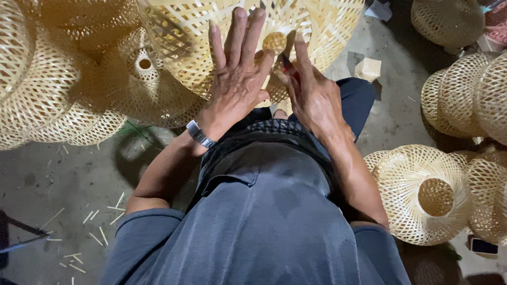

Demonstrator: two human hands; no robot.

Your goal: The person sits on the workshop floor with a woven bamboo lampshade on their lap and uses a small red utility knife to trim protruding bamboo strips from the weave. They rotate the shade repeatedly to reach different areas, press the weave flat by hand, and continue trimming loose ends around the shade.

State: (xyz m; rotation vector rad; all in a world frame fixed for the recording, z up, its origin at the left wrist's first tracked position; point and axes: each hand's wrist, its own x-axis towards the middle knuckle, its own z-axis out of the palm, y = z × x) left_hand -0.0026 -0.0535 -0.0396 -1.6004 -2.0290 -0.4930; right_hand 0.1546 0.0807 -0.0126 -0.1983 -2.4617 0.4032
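a woven bamboo lampshade [211, 42] is propped over the lap, just past the knees, so its weave can be worked. it is steadied by the left hand [237, 79], pressed flat with fingers spread, while a red-handled tool [289, 67] is gripped in the right hand [311, 92]. finished shades [422, 192] are piled on the floor [68, 174] around.

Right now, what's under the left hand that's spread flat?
The left hand lies flat on a woven bamboo shade held on the lap. The weave beneath the palm is covered. Beside it, the right hand holds something red, mostly hidden by the fingers.
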